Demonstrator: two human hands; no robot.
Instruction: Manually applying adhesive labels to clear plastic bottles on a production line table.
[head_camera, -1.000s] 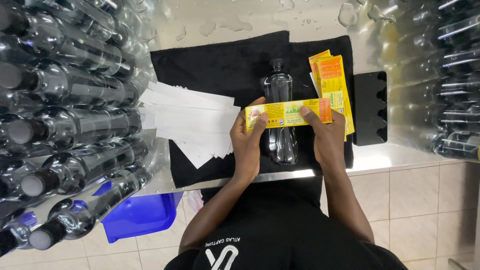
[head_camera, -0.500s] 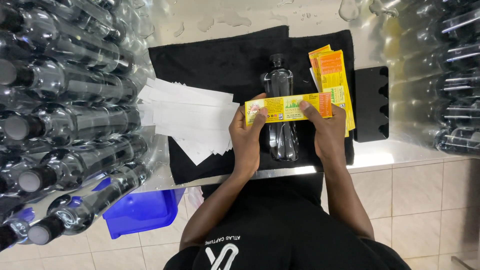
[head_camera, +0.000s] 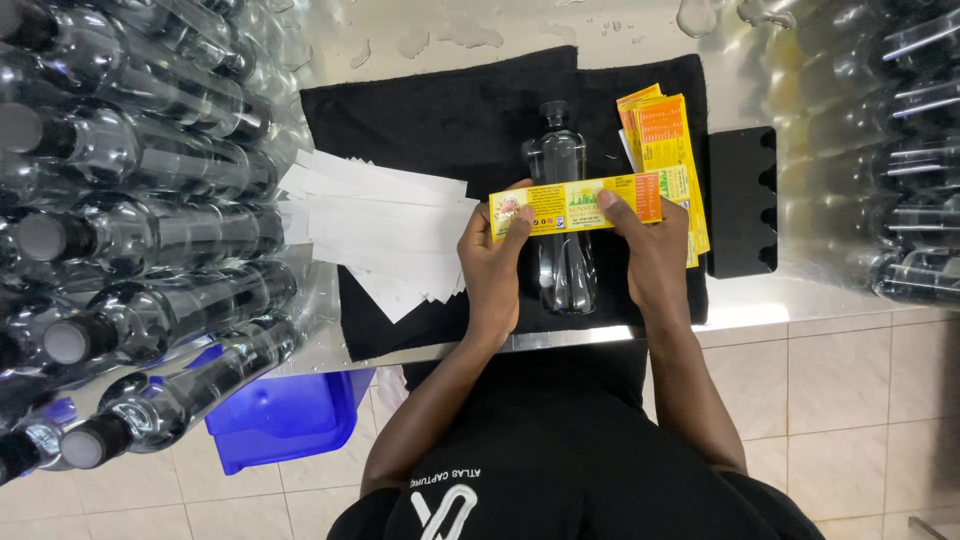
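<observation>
Hands first: the left hand (head_camera: 492, 262) and right hand (head_camera: 652, 255) each pinch an end of a yellow label (head_camera: 575, 206), stretched flat across a clear bottle (head_camera: 562, 230) lying beneath it on a black towel (head_camera: 440, 110). Uneven tension could, I judge, skew or crease the glossy strip. Beyond the right grip lie spare labels (head_camera: 668, 140); left, white paper strips (head_camera: 385, 235).

Both forearms bare, reaching fwd from the body and converging slightly, elbows tucked near the torso. Left hand (head_camera: 492, 268) palm down, fingers curled, thumb angled up and inward w/ its tip pinching. Right hand (head_camera: 655, 262) likewise palm down, thumb stretched up and to the left, fingers wrapped under. Wrists straight, roughly level w/ each other, hands apart, not touching.
</observation>
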